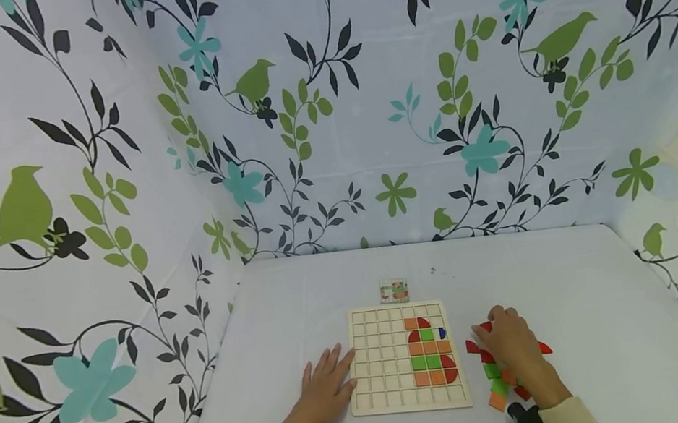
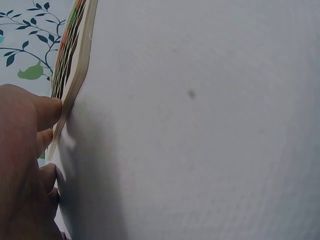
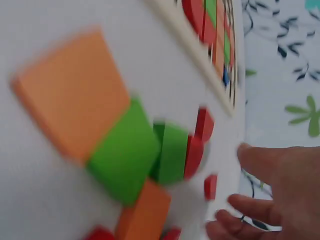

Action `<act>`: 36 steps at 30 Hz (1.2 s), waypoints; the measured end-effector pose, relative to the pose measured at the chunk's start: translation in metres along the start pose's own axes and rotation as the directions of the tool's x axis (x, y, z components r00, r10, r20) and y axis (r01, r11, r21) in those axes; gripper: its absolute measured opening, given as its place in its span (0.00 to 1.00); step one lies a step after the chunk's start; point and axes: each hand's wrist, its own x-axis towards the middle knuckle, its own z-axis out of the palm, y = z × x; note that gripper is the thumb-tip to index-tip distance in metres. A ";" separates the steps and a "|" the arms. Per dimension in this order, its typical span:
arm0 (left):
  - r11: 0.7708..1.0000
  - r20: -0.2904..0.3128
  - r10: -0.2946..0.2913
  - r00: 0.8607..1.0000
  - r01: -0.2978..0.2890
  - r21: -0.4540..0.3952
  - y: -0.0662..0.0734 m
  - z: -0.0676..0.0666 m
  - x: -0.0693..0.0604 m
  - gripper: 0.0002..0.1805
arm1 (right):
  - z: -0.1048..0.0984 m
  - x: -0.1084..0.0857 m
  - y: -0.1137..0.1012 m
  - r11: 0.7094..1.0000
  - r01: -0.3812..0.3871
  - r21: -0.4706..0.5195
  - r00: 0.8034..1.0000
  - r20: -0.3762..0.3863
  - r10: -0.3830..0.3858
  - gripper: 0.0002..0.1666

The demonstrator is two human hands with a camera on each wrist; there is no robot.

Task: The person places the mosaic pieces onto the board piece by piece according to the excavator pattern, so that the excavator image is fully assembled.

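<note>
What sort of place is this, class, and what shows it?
Probably an indoor tabletop puzzle or recording corner: a white table, a bird-and-leaf patterned backdrop surrounding it, and a gridded board with loose coloured pieces beside it.

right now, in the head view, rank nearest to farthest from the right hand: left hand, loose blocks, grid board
1. Loose blocks, on both sides of it
2. Grid board, to its left
3. Left hand, at the board's left edge
</note>
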 end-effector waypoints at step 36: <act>1.000 0.025 -0.018 1.000 0.017 0.012 -0.003 0.000 0.000 0.33 | 0.034 0.058 0.005 0.985 0.154 0.082 0.988 -0.015 -0.153 0.16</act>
